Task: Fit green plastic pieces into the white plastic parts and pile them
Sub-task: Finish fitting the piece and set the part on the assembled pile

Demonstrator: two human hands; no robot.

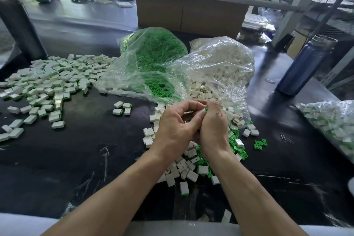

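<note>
Two hands meet over loose pieces near the middle of the dark tabletop (86, 149).

The left hand (176, 128) and right hand (212, 126) each grip one small green piece (206, 109) pinched between their fingertips. Its long axis is hidden. Two clear bags behind hold green and white pieces; finished ones, too many to count, lie toward the left edge.

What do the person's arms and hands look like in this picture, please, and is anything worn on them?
Both forearms are bare up to the bottom of the picture: no sleeves show. The left hand and right hand wear no gloves, and no watch, ring or bracelet shows.
</note>
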